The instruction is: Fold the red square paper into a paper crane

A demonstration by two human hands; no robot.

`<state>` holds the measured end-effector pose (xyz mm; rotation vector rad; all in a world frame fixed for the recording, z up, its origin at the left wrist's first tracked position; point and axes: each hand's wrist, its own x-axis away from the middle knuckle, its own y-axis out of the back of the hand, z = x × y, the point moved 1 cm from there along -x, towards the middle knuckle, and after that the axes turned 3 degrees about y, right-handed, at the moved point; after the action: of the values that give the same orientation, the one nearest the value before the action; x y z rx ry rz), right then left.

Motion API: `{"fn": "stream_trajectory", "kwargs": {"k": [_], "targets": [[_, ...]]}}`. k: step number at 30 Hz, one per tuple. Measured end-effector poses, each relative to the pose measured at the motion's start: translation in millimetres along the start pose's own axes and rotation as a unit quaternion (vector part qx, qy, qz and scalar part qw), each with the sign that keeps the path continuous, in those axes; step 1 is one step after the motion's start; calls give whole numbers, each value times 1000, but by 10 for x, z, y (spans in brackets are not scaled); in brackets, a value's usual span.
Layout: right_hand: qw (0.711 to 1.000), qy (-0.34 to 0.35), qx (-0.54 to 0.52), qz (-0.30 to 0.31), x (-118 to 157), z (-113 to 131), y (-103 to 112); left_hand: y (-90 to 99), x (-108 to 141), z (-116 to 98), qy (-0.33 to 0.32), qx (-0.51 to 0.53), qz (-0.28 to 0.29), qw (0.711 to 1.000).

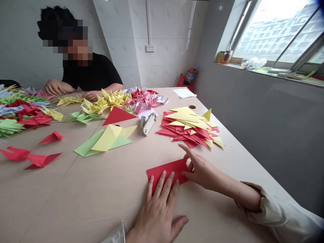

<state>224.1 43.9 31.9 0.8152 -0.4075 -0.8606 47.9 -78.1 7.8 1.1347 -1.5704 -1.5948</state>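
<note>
A folded sheet of red paper (168, 168) lies on the table in front of me. My left hand (159, 206) rests flat on its near part, fingers spread and thumb out to the side. At the paper's right end, my right hand (199, 168) has its thumb and curled fingers about the edge, while the index finger sticks out above. Just beyond the right hand is a pile of red and yellow folded papers (189, 130). Farther left, a yellow folded paper (106, 138) overlaps a green folded paper (88, 145).
A stapler (148, 124) stands mid-table near a red paper triangle (118, 115). Red folded pieces (40, 160) lie at the left. Heaps of folded paper cranes (113, 99) fill the far side, where a person in black (93, 72) sits. A wall borders the table's right.
</note>
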Motion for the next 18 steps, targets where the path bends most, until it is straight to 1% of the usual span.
{"fn": "stream_trajectory", "kwargs": {"k": [4, 7, 11, 14, 16, 18], "targets": [[1000, 13, -20, -8, 31, -4, 3, -7, 0, 17, -16, -39, -48, 998], [999, 9, -37, -6, 37, -19, -4, -35, 3, 27, -26, -66, -66, 995], [999, -18, -45, -1, 63, -45, 16, -83, -7, 36, -31, -79, -72, 994], [999, -35, -29, 6, 101, -69, 57, -93, -26, 36, -29, -88, -73, 993], [999, -34, -5, 9, 124, -89, 78, -94, -34, 32, -30, -96, -74, 992], [999, -16, 32, 1, 140, -104, 85, -99, -33, 29, -32, -103, -76, 991]]}}
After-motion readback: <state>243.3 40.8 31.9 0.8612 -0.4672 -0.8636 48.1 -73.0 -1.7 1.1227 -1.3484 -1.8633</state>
